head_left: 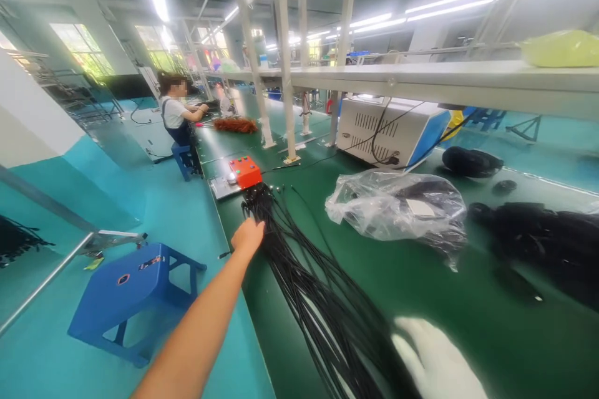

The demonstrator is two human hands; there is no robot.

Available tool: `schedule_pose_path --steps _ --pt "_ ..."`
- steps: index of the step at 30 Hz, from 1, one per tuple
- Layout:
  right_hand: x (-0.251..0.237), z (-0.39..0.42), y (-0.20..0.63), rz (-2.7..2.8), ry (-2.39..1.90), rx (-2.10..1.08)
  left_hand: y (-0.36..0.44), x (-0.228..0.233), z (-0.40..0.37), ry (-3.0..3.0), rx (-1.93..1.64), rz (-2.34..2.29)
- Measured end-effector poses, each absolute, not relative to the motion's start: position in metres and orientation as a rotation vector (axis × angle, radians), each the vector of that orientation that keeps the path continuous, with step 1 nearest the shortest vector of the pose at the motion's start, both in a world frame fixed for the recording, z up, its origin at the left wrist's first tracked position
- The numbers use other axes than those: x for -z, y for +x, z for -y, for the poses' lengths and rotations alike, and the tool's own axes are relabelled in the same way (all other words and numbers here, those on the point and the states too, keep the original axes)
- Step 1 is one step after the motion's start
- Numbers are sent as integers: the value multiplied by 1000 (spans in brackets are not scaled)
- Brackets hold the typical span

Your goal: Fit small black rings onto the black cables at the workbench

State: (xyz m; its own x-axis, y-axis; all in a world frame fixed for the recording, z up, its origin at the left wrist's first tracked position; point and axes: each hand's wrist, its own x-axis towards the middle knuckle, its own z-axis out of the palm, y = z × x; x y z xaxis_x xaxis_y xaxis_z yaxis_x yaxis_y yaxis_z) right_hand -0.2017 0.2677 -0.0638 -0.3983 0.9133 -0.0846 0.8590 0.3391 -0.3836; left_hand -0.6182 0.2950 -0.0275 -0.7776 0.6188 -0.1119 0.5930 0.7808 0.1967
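Note:
A long bundle of black cables (309, 287) runs over the green tabletop, its plug ends gathered beside a red box with buttons (245, 172). My left hand (249, 235), bare, is closed at the left side of those ends, on a black cable; a thin tip pokes out on its left. Lower right, my right hand (435, 358) wears a white glove and is blurred. Its fingers curl against the right edge of the bundle, seemingly gripping cables, with the lower part of the hand cut off by the frame.
A clear plastic bag (374, 206) with dark contents lies right of the cables, near black coiled bundles (538, 243). Behind stand a white-and-blue machine (388, 131) and shelf posts (287, 75). A blue stool (126, 287) is on the floor left; a person (175, 109) sits farther along.

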Motion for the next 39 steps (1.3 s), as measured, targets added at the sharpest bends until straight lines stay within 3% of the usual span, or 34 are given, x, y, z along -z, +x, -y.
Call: schedule_pose_path --steps 4,8,11,20,26,32,39 --pt "48 -306 -313 2525 -1314 -535 -634 38 -311 719 -336 -2871" --pt "61 -305 -387 2880 -717 -492 -642 53 -334 665 -432 -2776" --pt "84 -307 -403 2952 -774 -502 -648 62 -341 718 -504 -2702" --pt "88 -301 -406 2867 -1149 -512 -638 41 -311 1140 -525 -2773" --pt "81 -294 -410 2772 -1270 -578 -613 40 -301 1593 -328 -2544" --pt "74 -298 -402 2673 -1165 -655 -607 37 -324 1747 -304 -2571" --pt "54 -308 -274 2196 -1507 -606 -594 22 -315 1711 -365 -2690"
